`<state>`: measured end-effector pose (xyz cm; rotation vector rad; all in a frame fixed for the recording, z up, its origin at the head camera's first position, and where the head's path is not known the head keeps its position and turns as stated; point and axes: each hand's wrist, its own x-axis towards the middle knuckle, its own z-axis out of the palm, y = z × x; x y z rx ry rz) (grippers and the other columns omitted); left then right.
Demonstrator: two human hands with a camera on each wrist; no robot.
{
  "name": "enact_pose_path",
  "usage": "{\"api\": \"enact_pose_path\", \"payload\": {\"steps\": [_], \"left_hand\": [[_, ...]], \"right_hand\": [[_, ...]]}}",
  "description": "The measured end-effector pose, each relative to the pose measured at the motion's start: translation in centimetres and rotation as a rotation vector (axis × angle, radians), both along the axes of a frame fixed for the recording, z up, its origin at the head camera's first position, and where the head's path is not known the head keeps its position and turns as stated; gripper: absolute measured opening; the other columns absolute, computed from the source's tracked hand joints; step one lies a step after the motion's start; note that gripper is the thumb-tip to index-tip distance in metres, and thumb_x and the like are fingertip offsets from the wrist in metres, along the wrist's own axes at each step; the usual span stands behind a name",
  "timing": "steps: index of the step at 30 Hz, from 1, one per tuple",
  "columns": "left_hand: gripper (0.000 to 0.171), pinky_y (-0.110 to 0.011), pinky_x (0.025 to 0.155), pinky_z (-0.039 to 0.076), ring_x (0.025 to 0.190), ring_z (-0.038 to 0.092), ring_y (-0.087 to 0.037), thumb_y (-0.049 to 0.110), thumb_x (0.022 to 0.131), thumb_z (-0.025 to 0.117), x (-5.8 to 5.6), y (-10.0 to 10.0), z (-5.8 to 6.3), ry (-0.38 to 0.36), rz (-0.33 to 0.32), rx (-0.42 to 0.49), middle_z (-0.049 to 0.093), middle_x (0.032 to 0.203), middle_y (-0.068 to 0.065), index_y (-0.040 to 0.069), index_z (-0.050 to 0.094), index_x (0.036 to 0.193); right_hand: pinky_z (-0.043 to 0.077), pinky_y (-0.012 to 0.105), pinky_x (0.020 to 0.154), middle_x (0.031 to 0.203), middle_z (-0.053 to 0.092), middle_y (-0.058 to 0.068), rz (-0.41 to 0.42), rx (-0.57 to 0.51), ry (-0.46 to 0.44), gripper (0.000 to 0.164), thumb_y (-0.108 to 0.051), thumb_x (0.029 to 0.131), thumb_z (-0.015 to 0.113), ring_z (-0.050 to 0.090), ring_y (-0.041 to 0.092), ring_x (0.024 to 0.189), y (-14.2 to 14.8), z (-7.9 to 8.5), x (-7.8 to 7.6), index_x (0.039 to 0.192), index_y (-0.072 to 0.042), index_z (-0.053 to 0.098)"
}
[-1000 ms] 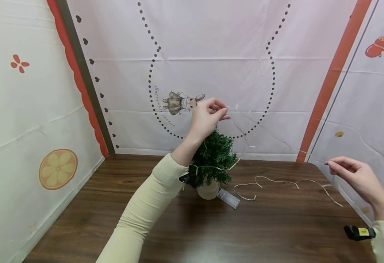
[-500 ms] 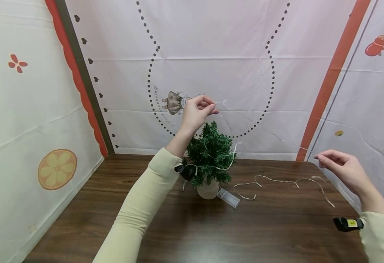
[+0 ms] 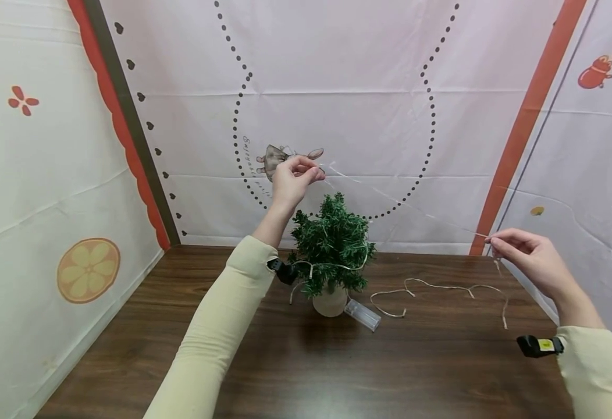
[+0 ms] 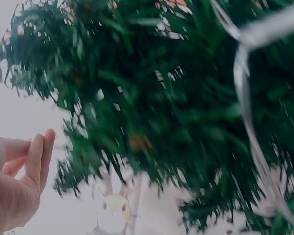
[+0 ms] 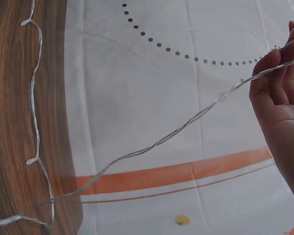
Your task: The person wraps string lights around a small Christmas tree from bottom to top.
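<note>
A small green artificial tree [image 3: 332, 235] stands upright in a pale pot [image 3: 329, 304] on the table. Clear string lights [image 3: 437, 285] loop across its lower branches and trail over the table to the right. My left hand [image 3: 294, 181] pinches the string above and slightly left of the treetop. Over at the right, my right hand [image 3: 533, 265] pinches another stretch, and the thin wire spans the air between both hands. From the right fingers the wire [image 5: 157, 145] hangs down to the table in the right wrist view. Branches fill most of the left wrist view, beside my left hand [image 4: 17, 181].
A clear battery box [image 3: 362, 315] lies on the brown wooden table [image 3: 390, 372], against the pot's right side. Printed cloth walls [image 3: 337, 52] enclose the table at the back and both sides.
Both hands have moved left, the left one off the front of the tree. The right hand has also risen slightly. The string between them has straightened, and its trailing part shifted left.
</note>
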<state>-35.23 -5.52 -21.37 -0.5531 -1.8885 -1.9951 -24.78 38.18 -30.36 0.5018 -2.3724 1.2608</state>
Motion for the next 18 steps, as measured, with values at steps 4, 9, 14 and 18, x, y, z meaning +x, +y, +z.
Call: {"api": "enact_pose_path", "payload": {"steps": [4,9,14,18], "left_hand": [[0.006,-0.03,0.083,0.056,0.084,0.07,-0.032,-0.006,0.086,0.063,-1.5,-1.3,-1.2,0.007,0.018,0.035,0.061,0.091,-0.017,-0.007,0.064,0.092],[0.013,-0.028,0.082,0.056,0.08,0.072,-0.023,-0.001,0.087,0.065,-2.3,-2.8,-2.5,0.015,0.036,0.037,0.062,0.09,-0.013,-0.008,0.064,0.098],[0.018,-0.027,0.081,0.056,0.076,0.071,-0.018,0.003,0.087,0.067,-1.9,-4.0,-3.5,0.036,0.063,0.026,0.062,0.085,-0.008,-0.009,0.063,0.1],[0.018,-0.028,0.083,0.056,0.075,0.071,-0.016,0.001,0.087,0.066,-1.9,-4.7,-4.1,0.008,0.008,0.094,0.062,0.084,-0.008,-0.01,0.062,0.101]], "right_hand": [[0.048,0.01,0.067,0.079,0.065,-0.011,0.055,-0.014,0.003,0.018,-0.001,0.094,0.055,0.059,0.0,0.072,-0.6,0.4,-0.2,0.102,-0.012,0.067],[0.048,0.014,0.064,0.084,0.066,-0.013,0.055,-0.04,0.02,0.015,-0.001,0.095,0.054,0.06,0.003,0.073,-1.9,1.0,-0.5,0.103,-0.004,0.066],[0.049,0.014,0.064,0.086,0.066,-0.013,0.058,-0.086,0.027,0.013,-0.004,0.095,0.054,0.059,0.002,0.074,-3.3,1.6,-0.7,0.103,0.002,0.063],[0.051,0.013,0.066,0.078,0.064,-0.008,0.073,-0.189,0.006,0.011,-0.007,0.095,0.056,0.059,0.003,0.072,-4.4,2.0,-0.7,0.101,-0.004,0.065]]}}
